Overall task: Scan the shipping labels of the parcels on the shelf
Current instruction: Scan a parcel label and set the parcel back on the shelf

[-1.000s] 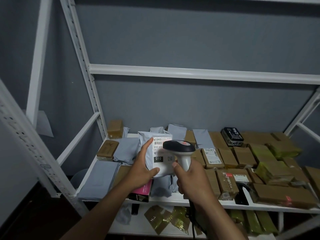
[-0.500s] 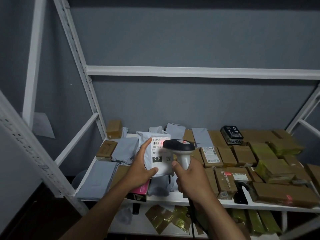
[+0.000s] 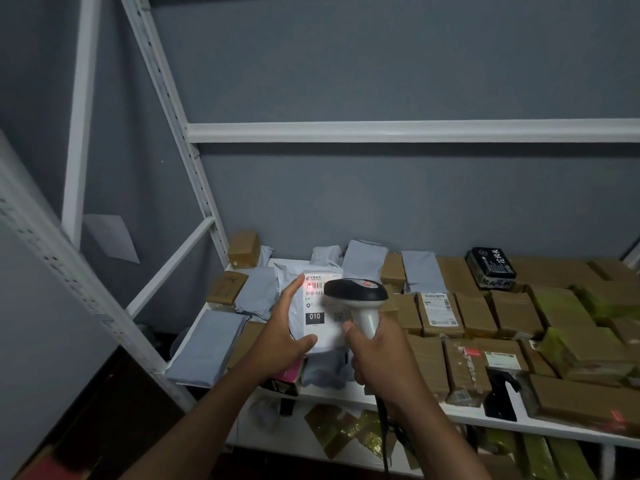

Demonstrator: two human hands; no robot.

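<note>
My left hand [image 3: 285, 332] holds a pale grey mailer bag [image 3: 320, 336] upright above the shelf, thumb on its lower front and a finger up its left edge. Its white shipping label [image 3: 316, 308] faces me, reads "010", and carries a red glow on the barcode at the top. My right hand [image 3: 379, 358] grips the handle of a handheld barcode scanner [image 3: 356, 292], whose black head sits just right of the label and hides the label's right part. The scanner's cable hangs down below my wrist.
The white metal shelf [image 3: 346, 398] is packed with brown cardboard parcels [image 3: 440, 315], grey mailers [image 3: 206, 351] at the left, yellow-green wrapped packs [image 3: 585, 348] and a black box [image 3: 491, 266] at the back. A lower shelf holds more parcels. White uprights and a crossbar frame the bay.
The scanner's red light now falls on the label's barcode. Both hands and the mailer stay in nearly the same place.
</note>
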